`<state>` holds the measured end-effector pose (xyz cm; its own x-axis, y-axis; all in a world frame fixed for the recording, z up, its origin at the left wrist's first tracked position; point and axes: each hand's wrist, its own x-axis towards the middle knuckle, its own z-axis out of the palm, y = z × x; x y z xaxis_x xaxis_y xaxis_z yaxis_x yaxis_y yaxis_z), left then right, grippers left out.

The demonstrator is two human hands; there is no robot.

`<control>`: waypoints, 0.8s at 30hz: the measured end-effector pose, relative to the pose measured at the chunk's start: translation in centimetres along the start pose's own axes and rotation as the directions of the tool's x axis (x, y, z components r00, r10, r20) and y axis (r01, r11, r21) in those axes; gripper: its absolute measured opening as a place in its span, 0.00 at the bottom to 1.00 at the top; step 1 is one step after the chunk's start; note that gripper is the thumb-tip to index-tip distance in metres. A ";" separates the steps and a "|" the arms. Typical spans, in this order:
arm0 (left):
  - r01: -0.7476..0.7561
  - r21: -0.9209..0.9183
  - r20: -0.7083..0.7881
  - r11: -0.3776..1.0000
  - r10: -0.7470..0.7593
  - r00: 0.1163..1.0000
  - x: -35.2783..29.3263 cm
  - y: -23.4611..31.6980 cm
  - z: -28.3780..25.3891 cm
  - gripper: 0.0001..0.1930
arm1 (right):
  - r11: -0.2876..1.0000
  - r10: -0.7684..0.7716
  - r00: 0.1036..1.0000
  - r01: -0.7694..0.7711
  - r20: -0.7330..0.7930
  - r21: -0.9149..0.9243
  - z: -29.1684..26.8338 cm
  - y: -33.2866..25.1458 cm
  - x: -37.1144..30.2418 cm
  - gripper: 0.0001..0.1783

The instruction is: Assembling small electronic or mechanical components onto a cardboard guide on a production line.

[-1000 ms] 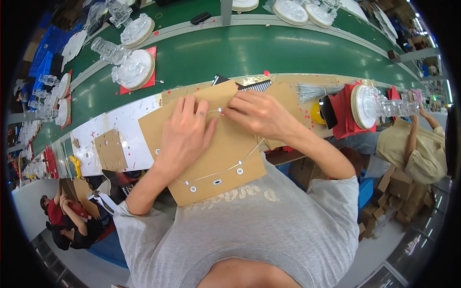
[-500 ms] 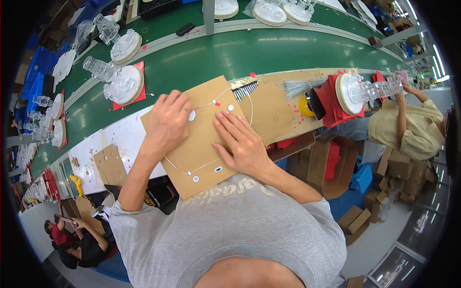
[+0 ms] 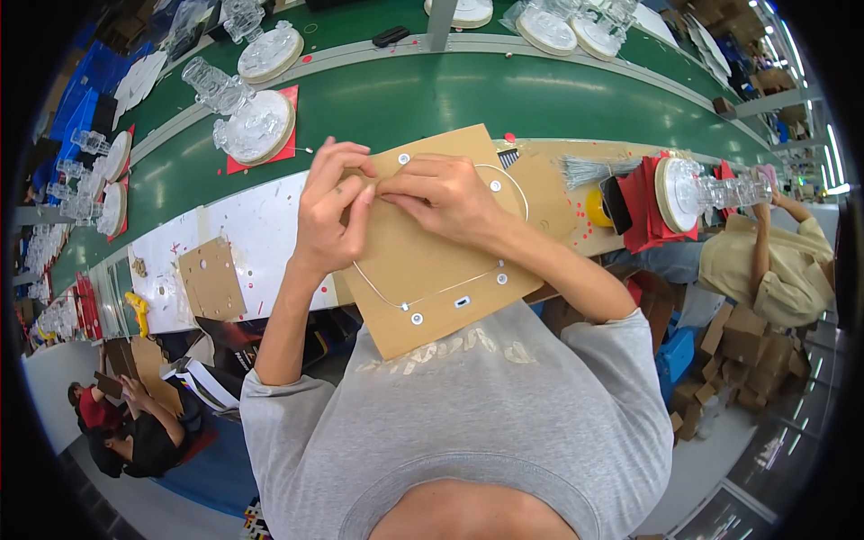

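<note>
A square brown cardboard panel (image 3: pixel 432 225) lies tilted in front of me, its near corner against my shirt. A thin white wire (image 3: pixel 450 286) runs in a loop over it. Round white discs (image 3: pixel 417 319) sit near its corners, and a small white rectangular piece (image 3: pixel 462 302) with a dark slot is near the front edge. Over the panel's far left part, my left hand (image 3: pixel 331 216) has its fingers bent toward the thumb. My right hand (image 3: pixel 450 198) pinches right beside it, fingertips almost touching the left thumb. Whatever lies between the fingertips is too small to make out.
Clear plastic pieces on round white bases (image 3: pixel 256 126) stand on the green bench (image 3: pixel 396 99). A holed cardboard piece (image 3: pixel 212 277) lies left on a white sheet. At right are red sheets (image 3: pixel 646 211), a yellow roll (image 3: pixel 596 207), a bundle of thin wires (image 3: pixel 594 169) and a co-worker (image 3: pixel 765 270).
My right hand has left its flat position on the panel and now pinches beside my left hand. The left fingers have turned and opened somewhat. The panel sits farther right in view.
</note>
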<state>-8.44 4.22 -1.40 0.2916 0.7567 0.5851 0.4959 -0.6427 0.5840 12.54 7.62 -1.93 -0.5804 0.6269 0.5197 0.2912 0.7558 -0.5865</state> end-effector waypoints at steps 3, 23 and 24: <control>0.215 -0.131 -0.204 0.968 -0.239 0.949 -2.0 -0.6 0.4 0.02 | 0.995 -0.031 0.998 0.036 -0.054 0.097 0.7 -0.2 0.0 0.13; 0.515 -0.844 0.202 0.150 -0.801 0.564 -5.0 2.1 1.3 0.18 | 0.979 0.176 0.954 -0.195 0.242 0.056 -1.7 -2.6 1.9 0.07; 0.502 -0.855 0.196 0.126 -0.819 0.540 -5.1 2.1 1.3 0.17 | 0.973 0.203 0.944 -0.224 0.258 0.054 -1.7 -2.8 2.0 0.07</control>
<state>-7.83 -0.81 -3.90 -0.0881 0.9581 -0.2726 -0.4904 0.1965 0.8490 11.83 7.08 1.79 -0.6856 0.6967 0.2111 0.3720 0.5846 -0.7210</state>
